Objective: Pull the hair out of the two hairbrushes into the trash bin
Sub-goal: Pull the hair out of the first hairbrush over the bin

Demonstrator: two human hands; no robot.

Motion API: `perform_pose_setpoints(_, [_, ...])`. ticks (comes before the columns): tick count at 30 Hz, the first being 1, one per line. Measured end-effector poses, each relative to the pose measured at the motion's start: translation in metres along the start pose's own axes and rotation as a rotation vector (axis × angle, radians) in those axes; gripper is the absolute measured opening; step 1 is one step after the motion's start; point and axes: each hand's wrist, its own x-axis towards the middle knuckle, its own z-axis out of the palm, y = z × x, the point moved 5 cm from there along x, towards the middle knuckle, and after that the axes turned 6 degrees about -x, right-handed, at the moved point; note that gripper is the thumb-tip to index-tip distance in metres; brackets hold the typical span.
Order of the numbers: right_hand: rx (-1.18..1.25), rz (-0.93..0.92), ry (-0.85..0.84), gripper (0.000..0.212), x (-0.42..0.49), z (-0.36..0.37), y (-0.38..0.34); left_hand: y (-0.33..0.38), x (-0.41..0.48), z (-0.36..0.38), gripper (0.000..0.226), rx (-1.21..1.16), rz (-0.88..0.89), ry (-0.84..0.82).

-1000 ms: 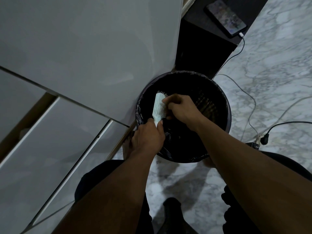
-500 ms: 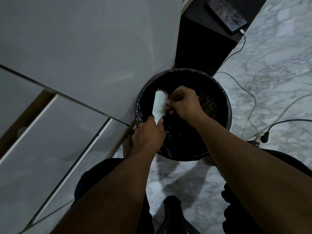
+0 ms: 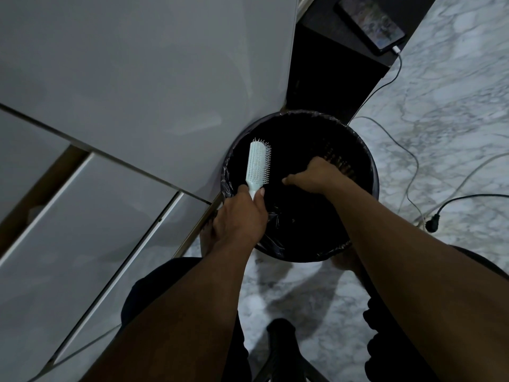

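Dark bin [image 3: 369,172] interior, right hand [image 3: 316,176] fingers hidden

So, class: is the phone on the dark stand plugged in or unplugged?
Plugged in. A white cable runs into the lower end of the phone and trails down over the stand onto the floor.

One hairbrush [image 3: 257,165], one trash bin [image 3: 366,150], two hands, one phone [image 3: 370,22], two cables.

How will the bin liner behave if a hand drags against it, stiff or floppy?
Probably floppy: the black bin liner shows crumpled, glossy folds beside the left hand, so it looks like thin film. It would likely shift or bunch rather than resist. Its edge seems folded over the trash bin rim, which may keep it from sliding in.
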Motion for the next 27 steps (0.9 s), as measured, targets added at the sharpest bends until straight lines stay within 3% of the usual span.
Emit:
perform_pose_setpoints(2, [0.0, -0.024, 0.052, 0.072, 0.0, -0.002, -0.004, 0.002, -0.001, -0.001, 0.045, 0.006, 0.016, 0.0])
perform_pose_setpoints(4, [0.233, -0.068, 0.079, 0.059, 0.0, -0.003, -0.01, 0.004, -0.002, -0.001, 0.043, 0.001, 0.044, -0.006])
perform_pose_setpoints(7, [0.673, -0.112, -0.085, 0.05, -0.01, 0.009, -0.023, 0.008, -0.003, -0.001, 0.041, 0.009, 0.084, -0.014])
perform_pose_setpoints(9, [0.753, -0.192, -0.022, 0.043, -0.011, 0.013, -0.03, 0.01, -0.004, 0.0, 0.039, -0.017, 0.095, -0.028])
perform_pose_setpoints(14, [0.734, -0.252, 0.163, 0.039, -0.009, 0.016, -0.036, 0.009, -0.003, 0.003, 0.042, -0.157, 0.102, -0.028])
perform_pose_setpoints(21, [0.587, -0.201, 0.348, 0.015, -0.01, 0.008, -0.029, 0.013, -0.005, 0.004, 0.043, -0.132, 0.173, -0.029])
perform_pose_setpoints(25, [0.581, -0.151, 0.407, 0.024, -0.014, 0.005, -0.023, 0.014, -0.004, 0.007, 0.045, -0.11, 0.165, -0.047])
perform_pose_setpoints(27, [0.72, -0.089, 0.376, 0.027, -0.014, 0.004, -0.021, 0.013, -0.004, 0.006, 0.045, -0.102, 0.143, -0.044])
